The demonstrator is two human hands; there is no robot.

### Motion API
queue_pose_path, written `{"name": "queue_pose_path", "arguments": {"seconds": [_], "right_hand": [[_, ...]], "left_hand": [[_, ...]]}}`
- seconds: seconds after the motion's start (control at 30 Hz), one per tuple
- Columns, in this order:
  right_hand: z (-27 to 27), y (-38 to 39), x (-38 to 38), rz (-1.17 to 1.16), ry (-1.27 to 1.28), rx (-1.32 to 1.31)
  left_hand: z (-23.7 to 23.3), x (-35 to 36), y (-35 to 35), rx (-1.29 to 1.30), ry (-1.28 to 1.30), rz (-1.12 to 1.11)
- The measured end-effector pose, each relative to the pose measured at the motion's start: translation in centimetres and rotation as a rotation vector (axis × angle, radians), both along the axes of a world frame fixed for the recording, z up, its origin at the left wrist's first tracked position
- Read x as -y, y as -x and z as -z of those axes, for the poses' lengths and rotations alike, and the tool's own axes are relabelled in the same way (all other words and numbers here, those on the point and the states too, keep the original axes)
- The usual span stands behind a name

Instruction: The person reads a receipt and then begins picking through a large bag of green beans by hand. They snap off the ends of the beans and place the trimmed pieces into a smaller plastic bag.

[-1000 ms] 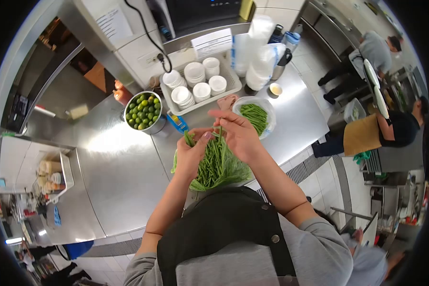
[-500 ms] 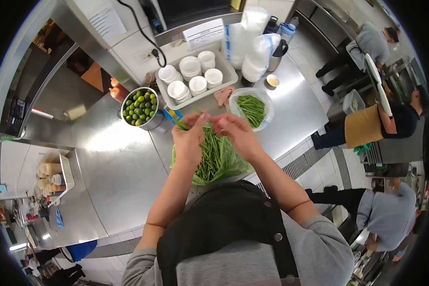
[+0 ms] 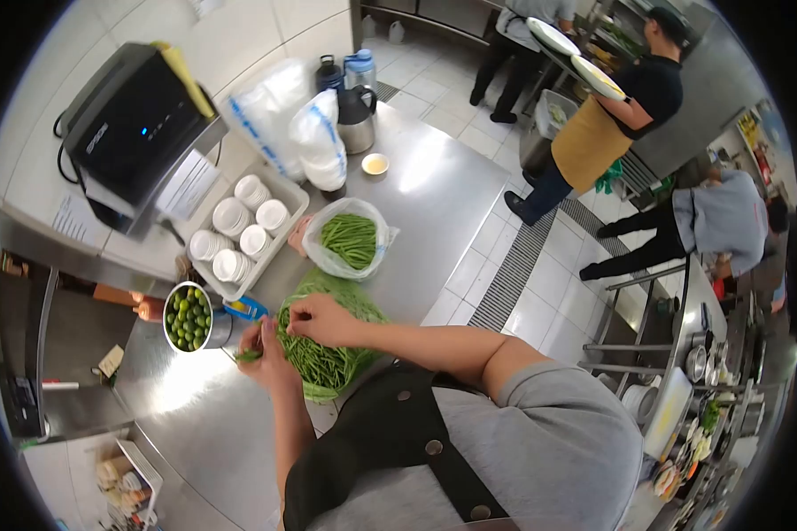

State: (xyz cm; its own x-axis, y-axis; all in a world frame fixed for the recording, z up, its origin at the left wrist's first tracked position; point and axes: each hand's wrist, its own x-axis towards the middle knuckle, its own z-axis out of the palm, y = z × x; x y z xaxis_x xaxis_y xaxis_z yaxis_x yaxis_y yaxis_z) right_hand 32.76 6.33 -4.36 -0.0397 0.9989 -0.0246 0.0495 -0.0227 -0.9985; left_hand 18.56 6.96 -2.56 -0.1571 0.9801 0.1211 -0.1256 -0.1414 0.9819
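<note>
Green beans [image 3: 323,361] fill an open green plastic bag on the steel counter, just in front of my body. My left hand [image 3: 270,358] is closed around a few green beans [image 3: 249,355] at the bag's left side. Over the bag's upper left part, my right hand [image 3: 321,320] has its fingers pinched together; what they hold, if anything, is too small to make out. Beyond the green bag, a clear plastic bag [image 3: 370,265] holds more green beans [image 3: 349,240], laid in a bundle.
A metal pot [image 3: 214,329] of limes stands left, beside a tray [image 3: 285,232] of stacked white cups. Plastic-wrapped stacks [image 3: 319,142], a steel jug [image 3: 356,133] and a small bowl [image 3: 375,165] stand farther back. A printer [image 3: 142,133] is upper left. Co-workers stand at right.
The view has turned toward the right, so the counter items appear farther left. My hands have moved apart, with the beans staying in my left hand.
</note>
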Motion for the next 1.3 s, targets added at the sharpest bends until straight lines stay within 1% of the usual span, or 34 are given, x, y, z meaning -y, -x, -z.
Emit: {"name": "queue_pose_path", "arguments": {"seconds": [0.07, 0.1, 0.13, 0.17, 0.23, 0.27, 0.33, 0.37, 0.4, 0.43, 0.47, 0.5, 0.57, 0.6, 0.7, 0.73, 0.8, 0.9, 0.97, 1.0, 1.1, 1.2, 1.3], "right_hand": [[0.9, 0.2, 0.6, -0.018, 0.084, 0.078], [1.9, 0.4, 1.0, -0.02, 0.035, 0.201], [3.1, 0.7, 1.6, -0.022, -0.012, 0.326], [4.1, 1.0, 2.2, -0.024, -0.056, 0.452], [5.2, 1.4, 3.2, -0.19, 0.024, 0.539], [5.7, 1.6, 3.5, -0.274, 0.066, 0.582], [6.0, 1.5, 4.1, -0.339, 0.113, 0.634], [6.4, 1.7, 4.6, -0.371, 0.142, 0.657], [9.6, 2.1, 4.3, -0.413, 0.071, 0.734], [9.3, 2.0, 4.4, -0.373, -0.023, 0.75], [9.1, 1.7, 4.7, -0.333, -0.115, 0.767], [8.6, 1.6, 5.0, -0.292, -0.205, 0.787], [8.3, 2.1, 5.2, -0.148, -0.228, 0.873], [8.1, 2.5, 5.1, -0.08, -0.244, 0.918], [7.4, 3.9, 4.7, -0.028, -0.235, 0.993], [7.4, 4.2, 4.6, 0.005, -0.267, 1.097], [7.6, 4.6, 4.1, 0.078, -0.331, 1.304], [8.0, 5.2, 2.3, 0.01, -0.224, 1.179], [5.8, 4.2, 2.5, -0.128, -0.258, 1.233], [4.9, 3.6, 2.8, -0.197, -0.267, 1.257], [5.5, 2.9, 3.1, -0.172, -0.305, 1.046], [6.0, 3.3, 4.4, -0.08, -0.267, 0.998], [1.9, 3.5, 7.3, -0.008, -0.509, 1.014]], "left_hand": [[1.0, 0.7, 0.7, -0.017, -0.064, 0.011], [1.5, 0.9, 1.1, -0.023, -0.099, 0.014], [1.9, 1.2, 1.7, 0.062, -0.001, 0.06], [1.4, 1.5, 2.0, 0.261, 0.154, 0.151], [-0.1, 2.3, 2.4, 0.653, 0.477, 0.331], [0.6, 2.7, 2.5, 0.761, 0.565, 0.428], [2.4, 3.8, 2.7, 0.972, 0.754, 0.624], [2.8, 4.4, 2.9, 0.98, 0.795, 0.665], [2.9, 5.2, 3.0, 0.988, 0.839, 0.706], [3.1, 5.9, 3.2, 0.995, 0.885, 0.746], [3.8, 6.3, 3.5, 1.062, 0.874, 0.829], [3.6, 6.6, 3.5, 1.018, 0.88, 0.815], [2.9, 7.1, 3.8, 0.933, 0.883, 0.786], [2.9, 7.0, 4.1, 0.841, 0.833, 0.78], [1.7, 6.9, 5.3, 0.69, 0.759, 0.752], [1.4, 6.9, 5.8, 0.62, 0.733, 0.738], [1.8, 6.9, 7.4, 0.698, 0.767, 0.712], [3.7, 7.0, 10.4, 0.742, 0.833, 0.628], [5.4, 6.6, 11.9, 0.758, 0.876, 0.609], [5.3, 6.7, 11.7, 0.72, 0.906, 0.486], [5.3, 6.4, 12.6, 0.685, 0.891, 0.575], [6.5, 5.5, 12.7, 0.54, 0.824, 0.677], [3.9, 6.4, 10.0, 0.091, 0.65, 0.554]]}}
